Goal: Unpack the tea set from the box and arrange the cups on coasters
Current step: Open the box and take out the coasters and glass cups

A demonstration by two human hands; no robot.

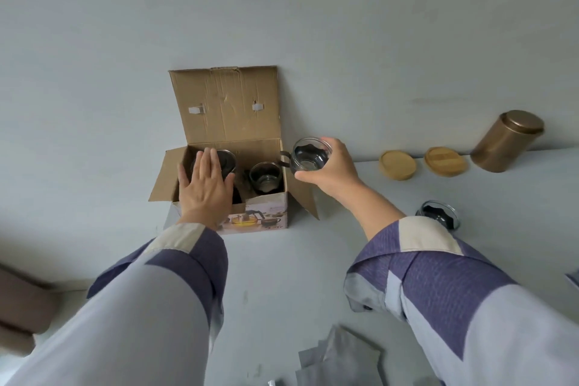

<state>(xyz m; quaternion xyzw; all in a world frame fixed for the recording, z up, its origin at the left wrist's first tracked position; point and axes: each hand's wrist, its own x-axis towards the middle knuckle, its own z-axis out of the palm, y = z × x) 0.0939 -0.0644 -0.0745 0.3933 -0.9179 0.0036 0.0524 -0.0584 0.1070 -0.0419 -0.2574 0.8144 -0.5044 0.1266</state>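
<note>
An open cardboard box [266,210] stands against the wall with its lid flap up. My left hand [205,186] lies flat, fingers straight, over the box's left side, covering a glass teapot [228,160]. One glass cup [265,178] sits in the box's right compartment. My right hand [332,168] grips another glass cup [308,155] with a dark handle, held in the air just right of the box. A third glass cup [438,219] stands on the table behind my right sleeve. Two round wooden coasters [397,165] [445,160] lie bare on the table farther right.
A bronze metal canister [507,141] stands at the far right by the wall. Grey folded cloths or pouches [341,357] lie at the near edge of the white table [282,276]. A brown seat [22,307] shows at the lower left.
</note>
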